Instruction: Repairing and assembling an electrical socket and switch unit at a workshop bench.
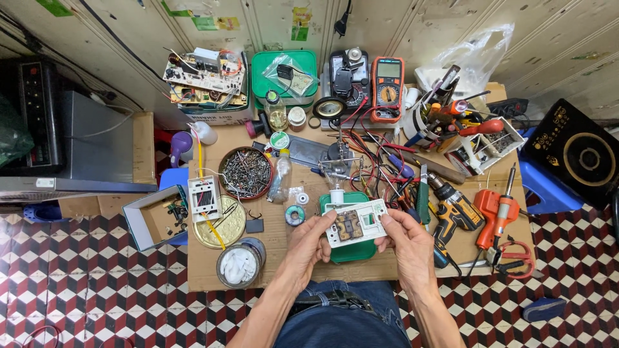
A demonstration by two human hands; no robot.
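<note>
I see both hands closed on a small white box — my left hand grips its left end, my right hand its right end, just above a green tub on the surface.

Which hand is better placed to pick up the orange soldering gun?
Right, probably. Both hands hold the white rectangular plastic module, but the right hand is on the side of the orange soldering gun; the left hand would have to cross over.

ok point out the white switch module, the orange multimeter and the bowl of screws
white switch module (353,223), head view, middle of its face
orange multimeter (387,89), head view, its dial
bowl of screws (245,173), head view, the screw pile
</note>
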